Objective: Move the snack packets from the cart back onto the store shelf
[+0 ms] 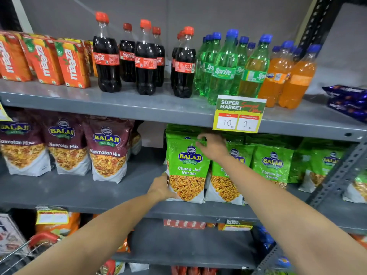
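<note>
The grey store shelf carries a green Chana Jor Garam packet standing upright on its middle tier. The right hand has fingers pinched on its top edge; the left hand cups its lower left side.

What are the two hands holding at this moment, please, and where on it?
Both hold the front green Chana Jor Garam packet: the right hand pinches its top edge, the left hand grips its lower left side.
</note>
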